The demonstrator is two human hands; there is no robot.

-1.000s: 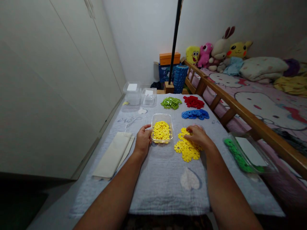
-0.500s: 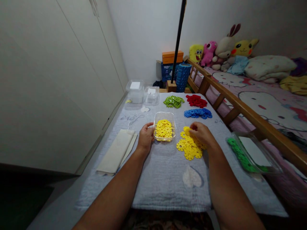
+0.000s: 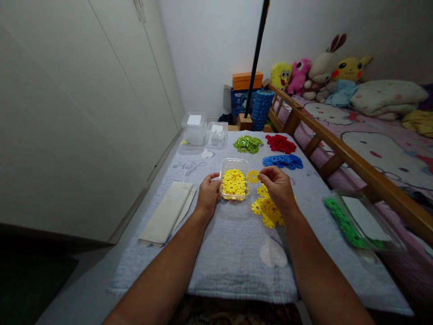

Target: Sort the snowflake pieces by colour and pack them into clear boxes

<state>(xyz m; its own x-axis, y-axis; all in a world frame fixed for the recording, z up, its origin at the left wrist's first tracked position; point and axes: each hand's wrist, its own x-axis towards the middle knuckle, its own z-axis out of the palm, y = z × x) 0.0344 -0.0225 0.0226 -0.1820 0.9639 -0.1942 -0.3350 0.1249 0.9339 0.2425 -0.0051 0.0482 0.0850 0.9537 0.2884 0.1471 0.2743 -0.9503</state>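
Pinching one yellow disc (image 3: 252, 176) between thumb and fingertips, the right hand (image 3: 277, 187) holds it at the right rim of a clear tub (image 3: 234, 164); whether disc and rim touch cannot be told. The left hand (image 3: 209, 194) is closed on the tub's left side, thumb and fingers against the wall. The tub stands open on the cloth (image 3: 233, 253), with a heap of yellow pieces (image 3: 234, 181) inside. Just right of it, partly under the right hand, lies a loose yellow pile (image 3: 267, 212).

Progress, as judged: the filling of the tub with yellow is well under way but incomplete, the loose pile being outstanding along with the disc in hand. Farther out, a blue pile (image 3: 283, 161), a red pile (image 3: 280, 144) and a light green pile (image 3: 248, 144) lie uncontained. At far right, a lidded container (image 3: 367, 219) holds dark green pieces (image 3: 341, 221), apparently finished. At far left of the table stand two clear boxes (image 3: 194, 133); their contents could not be verified.
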